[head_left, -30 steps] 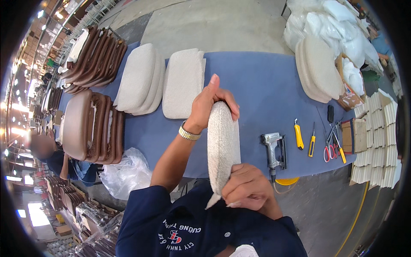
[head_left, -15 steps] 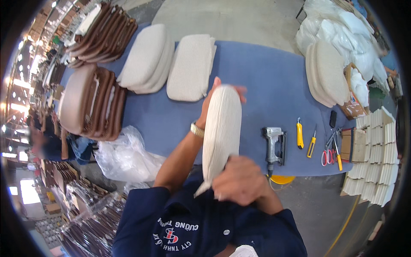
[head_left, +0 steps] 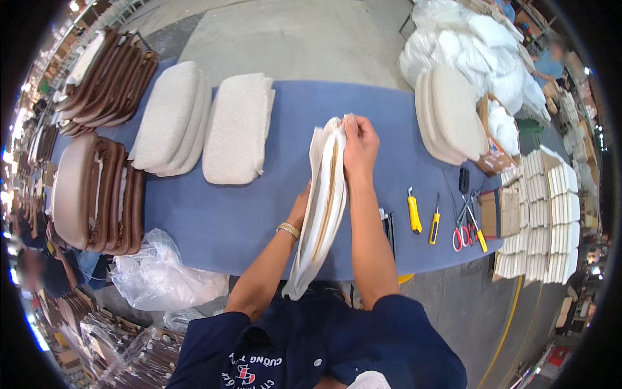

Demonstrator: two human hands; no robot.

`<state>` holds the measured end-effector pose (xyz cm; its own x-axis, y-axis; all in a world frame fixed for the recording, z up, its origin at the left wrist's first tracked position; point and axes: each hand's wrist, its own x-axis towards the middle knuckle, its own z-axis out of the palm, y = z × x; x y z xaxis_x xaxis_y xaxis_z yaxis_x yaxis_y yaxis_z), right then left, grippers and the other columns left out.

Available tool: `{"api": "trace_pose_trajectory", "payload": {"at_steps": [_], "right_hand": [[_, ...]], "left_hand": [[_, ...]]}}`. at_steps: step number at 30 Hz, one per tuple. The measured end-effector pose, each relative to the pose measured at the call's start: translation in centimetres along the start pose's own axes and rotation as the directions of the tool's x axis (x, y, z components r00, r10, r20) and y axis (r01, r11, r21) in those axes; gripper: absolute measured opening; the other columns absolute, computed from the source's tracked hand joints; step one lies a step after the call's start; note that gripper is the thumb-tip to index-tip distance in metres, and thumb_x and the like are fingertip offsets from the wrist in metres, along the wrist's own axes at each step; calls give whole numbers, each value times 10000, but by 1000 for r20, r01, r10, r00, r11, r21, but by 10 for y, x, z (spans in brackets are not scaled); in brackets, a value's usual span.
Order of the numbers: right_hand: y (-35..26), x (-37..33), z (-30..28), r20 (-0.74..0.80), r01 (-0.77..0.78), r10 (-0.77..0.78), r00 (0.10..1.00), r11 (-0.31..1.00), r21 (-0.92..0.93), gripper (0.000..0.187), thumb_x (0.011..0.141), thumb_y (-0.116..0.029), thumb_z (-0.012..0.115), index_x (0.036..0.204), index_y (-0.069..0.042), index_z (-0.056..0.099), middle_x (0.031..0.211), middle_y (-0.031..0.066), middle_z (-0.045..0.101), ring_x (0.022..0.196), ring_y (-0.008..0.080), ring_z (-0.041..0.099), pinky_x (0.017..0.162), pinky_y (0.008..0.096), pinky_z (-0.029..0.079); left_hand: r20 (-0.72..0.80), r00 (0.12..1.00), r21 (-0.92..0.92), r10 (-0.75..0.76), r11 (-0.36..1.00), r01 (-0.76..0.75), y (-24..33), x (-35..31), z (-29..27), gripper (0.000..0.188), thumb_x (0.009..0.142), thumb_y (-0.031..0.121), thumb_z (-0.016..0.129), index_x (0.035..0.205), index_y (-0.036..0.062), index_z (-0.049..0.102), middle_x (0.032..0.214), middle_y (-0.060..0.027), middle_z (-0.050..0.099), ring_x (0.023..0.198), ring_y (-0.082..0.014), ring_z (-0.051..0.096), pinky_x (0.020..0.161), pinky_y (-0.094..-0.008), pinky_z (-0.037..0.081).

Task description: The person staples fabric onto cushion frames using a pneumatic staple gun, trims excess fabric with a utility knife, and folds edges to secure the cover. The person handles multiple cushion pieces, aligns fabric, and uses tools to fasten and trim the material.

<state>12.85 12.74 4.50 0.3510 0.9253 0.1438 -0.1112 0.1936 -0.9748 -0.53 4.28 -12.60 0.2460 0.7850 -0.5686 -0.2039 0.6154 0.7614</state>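
Observation:
A padded seat cushion (head_left: pixel 322 214) stands on edge over the table between my hands. Its beige fabric cover hangs loose along the side, showing white padding and a thin brown board edge. With fingers closed, my right hand (head_left: pixel 361 144) pinches the fabric at the cushion's far end. My left hand (head_left: pixel 300 206) holds the cushion from its left side, its fingers mostly hidden behind it. Behind my right forearm, a staple gun (head_left: pixel 387 230) is largely covered.
Beige cushions (head_left: pixel 170 117) and a beige pad pile (head_left: pixel 237 129) lie on the blue table (head_left: pixel 194 220). Brown cushions (head_left: pixel 97 194) stand left, beside clear plastic (head_left: pixel 165 275). Rightward are a yellow cutter (head_left: pixel 414 211), a screwdriver (head_left: pixel 434 223), scissors (head_left: pixel 461 233) and more beige cushions (head_left: pixel 450 117).
The cushion has turned from its smooth covered side to its open side. My right hand has gone from the near end to the far end. The view has shifted rightward.

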Motion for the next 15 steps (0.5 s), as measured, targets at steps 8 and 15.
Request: {"api": "trace_pose_trajectory", "payload": {"at_steps": [8, 15], "right_hand": [[69, 80, -33, 57, -308, 305, 951, 950, 50, 210, 1028, -184, 679, 869, -48, 676, 827, 7, 669, 740, 84, 570, 672, 281, 480], [76, 84, -37, -52, -341, 342, 938, 940, 18, 256, 1056, -178, 634, 826, -65, 620, 787, -23, 596, 735, 77, 513, 683, 274, 442]], "left_hand": [[14, 772, 605, 635, 610, -512, 136, 24, 62, 526, 1064, 406, 564, 1333, -36, 656, 1168, -237, 745, 1049, -359, 740, 906, -445, 559], [-84, 721, 626, 688, 599, -499, 158, 52, 97, 297, 1023, 153, 565, 1206, -13, 728, 1107, -243, 751, 1022, -426, 723, 910, -473, 564]]}}
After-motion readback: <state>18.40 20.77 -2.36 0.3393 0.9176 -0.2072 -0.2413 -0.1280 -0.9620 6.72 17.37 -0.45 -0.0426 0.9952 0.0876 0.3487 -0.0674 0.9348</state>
